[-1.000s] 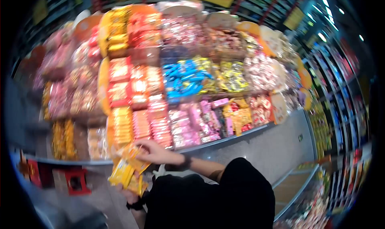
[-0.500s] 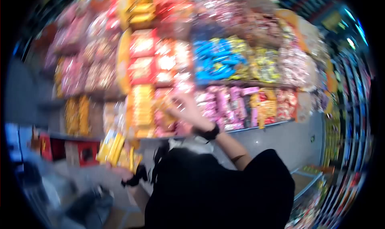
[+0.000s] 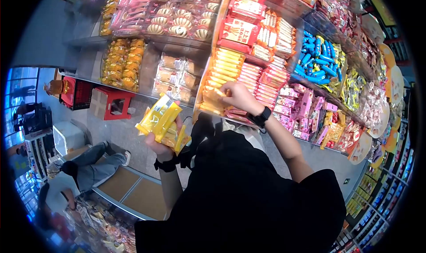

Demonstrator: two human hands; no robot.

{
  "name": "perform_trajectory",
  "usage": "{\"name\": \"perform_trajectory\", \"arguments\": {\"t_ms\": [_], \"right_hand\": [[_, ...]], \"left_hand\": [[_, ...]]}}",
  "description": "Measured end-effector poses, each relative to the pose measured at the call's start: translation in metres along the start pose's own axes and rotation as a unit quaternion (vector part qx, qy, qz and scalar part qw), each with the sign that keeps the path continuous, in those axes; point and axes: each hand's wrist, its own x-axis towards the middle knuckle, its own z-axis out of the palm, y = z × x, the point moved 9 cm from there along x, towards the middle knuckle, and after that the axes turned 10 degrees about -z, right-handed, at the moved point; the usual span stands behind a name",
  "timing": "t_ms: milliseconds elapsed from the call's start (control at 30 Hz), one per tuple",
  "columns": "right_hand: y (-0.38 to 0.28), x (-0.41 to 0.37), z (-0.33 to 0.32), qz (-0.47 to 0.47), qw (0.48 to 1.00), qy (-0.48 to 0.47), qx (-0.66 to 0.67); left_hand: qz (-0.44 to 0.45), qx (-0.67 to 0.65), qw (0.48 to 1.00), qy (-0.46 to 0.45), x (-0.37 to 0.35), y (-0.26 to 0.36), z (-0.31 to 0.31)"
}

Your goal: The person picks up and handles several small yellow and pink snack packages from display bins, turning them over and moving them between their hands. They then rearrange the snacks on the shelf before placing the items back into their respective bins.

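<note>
My left hand is closed around several yellow snack packets, held out over the floor in front of the shelves. The fingers of my right hand are pinched on an orange-yellow snack packet at the front of a bin. Behind that packet runs a column of stacked yellow packets. Pink-and-red packets lie just right of it, close to my right hand. Wrapped rolls in clear film sit in the compartment on the left.
Blue-wrapped sweets and pink packs fill bins to the right. Orange packs stand in a left compartment. On the floor are a red stool and a dark crate. Another person is at the lower left.
My view has swung, so the shelves appear shifted and tilted. My right hand, blurred over the red and pink packets before, is now at the orange-yellow packet. My left hand still holds its packets.
</note>
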Motion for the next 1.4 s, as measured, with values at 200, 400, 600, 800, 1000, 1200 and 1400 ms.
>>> {"name": "perform_trajectory", "arguments": {"t_ms": [200, 400, 600, 800, 1000, 1200, 1400], "right_hand": [[-0.012, 0.016, 0.054, -0.048, 0.988, -0.097, -0.112], [-0.022, 0.021, 0.062, -0.068, 0.969, -0.066, -0.228], [-0.106, 0.029, 0.005, -0.094, 0.993, -0.017, -0.070], [-0.099, 0.025, 0.017, -0.050, 0.983, -0.028, 0.176], [-0.047, 0.010, 0.013, 0.097, 0.898, 0.001, 0.430], [-0.022, 0.003, 0.002, 0.106, 0.944, -0.022, 0.312], [-0.025, 0.002, 0.009, -0.035, 0.992, -0.060, -0.101]], "left_hand": [[-0.065, -0.113, 0.986, -0.103, 0.007, 0.000, -0.008], [-0.222, -0.080, 0.963, -0.129, 0.028, -0.033, -0.004], [-0.284, -0.040, 0.957, -0.046, 0.033, -0.058, -0.007], [-0.267, 0.089, 0.950, -0.136, 0.033, -0.074, 0.005], [-0.272, 0.070, 0.954, -0.103, 0.028, -0.066, 0.002], [-0.231, -0.002, 0.972, -0.037, 0.032, -0.053, -0.014], [-0.225, 0.013, 0.974, -0.009, 0.031, -0.051, -0.015]]}}
